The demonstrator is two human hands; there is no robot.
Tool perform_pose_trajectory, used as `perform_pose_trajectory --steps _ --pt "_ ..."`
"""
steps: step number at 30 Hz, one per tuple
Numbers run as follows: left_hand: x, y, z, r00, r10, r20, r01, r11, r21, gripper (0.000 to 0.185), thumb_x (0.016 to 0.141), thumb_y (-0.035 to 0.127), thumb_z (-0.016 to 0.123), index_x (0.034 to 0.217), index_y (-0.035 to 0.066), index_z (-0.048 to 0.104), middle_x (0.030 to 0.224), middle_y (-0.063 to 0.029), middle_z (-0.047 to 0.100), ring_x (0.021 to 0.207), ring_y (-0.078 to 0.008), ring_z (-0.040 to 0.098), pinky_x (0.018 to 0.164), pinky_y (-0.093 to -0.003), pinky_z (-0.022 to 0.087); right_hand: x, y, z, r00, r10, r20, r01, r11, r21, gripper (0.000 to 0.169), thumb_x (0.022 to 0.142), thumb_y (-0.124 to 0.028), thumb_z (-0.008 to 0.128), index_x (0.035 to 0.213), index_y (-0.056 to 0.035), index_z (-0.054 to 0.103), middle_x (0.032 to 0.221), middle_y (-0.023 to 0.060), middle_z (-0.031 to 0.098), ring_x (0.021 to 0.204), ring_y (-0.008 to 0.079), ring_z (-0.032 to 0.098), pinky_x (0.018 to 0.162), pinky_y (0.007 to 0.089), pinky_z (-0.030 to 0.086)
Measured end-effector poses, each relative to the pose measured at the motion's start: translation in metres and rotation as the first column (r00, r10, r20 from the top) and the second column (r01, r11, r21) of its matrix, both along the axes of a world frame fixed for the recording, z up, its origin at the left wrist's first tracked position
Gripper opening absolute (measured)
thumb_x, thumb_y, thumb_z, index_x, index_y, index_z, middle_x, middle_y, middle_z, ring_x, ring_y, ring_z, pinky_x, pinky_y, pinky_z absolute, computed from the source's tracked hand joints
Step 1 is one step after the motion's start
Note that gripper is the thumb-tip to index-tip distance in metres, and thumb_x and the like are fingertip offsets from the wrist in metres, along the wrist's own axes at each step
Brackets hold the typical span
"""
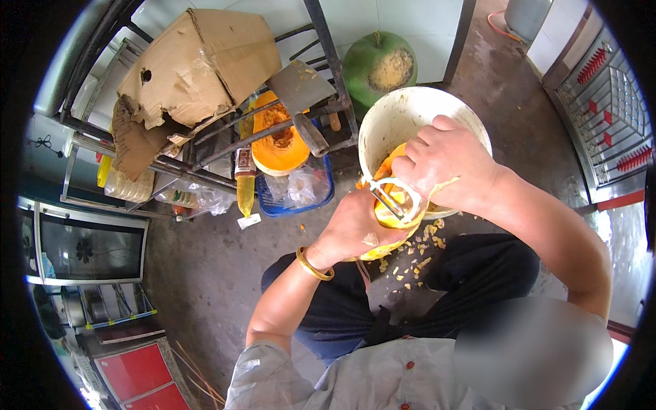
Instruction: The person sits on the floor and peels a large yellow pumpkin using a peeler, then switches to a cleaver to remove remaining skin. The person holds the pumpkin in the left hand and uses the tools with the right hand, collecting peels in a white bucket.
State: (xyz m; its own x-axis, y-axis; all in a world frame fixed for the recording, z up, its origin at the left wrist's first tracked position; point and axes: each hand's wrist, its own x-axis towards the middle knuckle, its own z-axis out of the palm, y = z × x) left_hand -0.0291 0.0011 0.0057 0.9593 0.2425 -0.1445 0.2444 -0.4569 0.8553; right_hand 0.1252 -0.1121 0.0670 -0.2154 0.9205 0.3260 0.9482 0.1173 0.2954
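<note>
My right hand (451,159) grips a white Y-shaped peeler (415,197), whose metal blade lies against a piece of pumpkin (384,251) with yellow-orange flesh. Around the near side of that piece wraps my left hand (353,225), a gold bangle on its wrist. Scraps of peel cling to both hands. Both hands are over the near rim of a white plastic bucket (394,102) with a stained inner wall; they hide part of its inside. Peel scraps (423,264) lie scattered on the floor between my knees.
Left of the bucket, a metal rack (333,46) bears a torn cardboard box (169,66), a cleaver (305,92) and a halved pumpkin (279,161). A blue plastic basket (307,209) holds plastic bags. Behind the bucket rests a large green gourd (359,61).
</note>
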Motion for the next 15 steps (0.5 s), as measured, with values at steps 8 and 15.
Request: perform_pose_trajectory --steps 8,15 --pt "-0.001 0.012 -0.006 0.997 -0.041 0.065 0.046 0.995 -0.084 0.061 0.058 0.019 0.083 0.108 0.000 0.054 0.101 -0.0076 0.061 0.095 -0.0137 0.056 0.087 -0.0279 0.042 0.107 -0.037 -0.047 0.942 -0.285 0.180 0.317 0.930 -0.186 0.007 0.072 -0.018 0.057 0.068 -0.0135 0.053 0.063 0.0016 0.058 0.065 0.0187 0.059 0.066 0.0320 0.041" --pt "0.001 0.011 0.000 0.999 0.011 0.047 -0.002 0.981 -0.194 0.063 0.058 0.015 0.083 0.111 0.000 0.052 0.102 -0.0079 0.061 0.095 -0.0147 0.057 0.087 -0.0289 0.043 0.021 0.005 -0.008 0.997 -0.024 -0.071 0.030 0.996 0.085 0.009 0.065 -0.015 0.060 0.066 -0.0160 0.051 0.060 -0.0018 0.051 0.063 0.0170 0.054 0.062 0.0292 0.039"
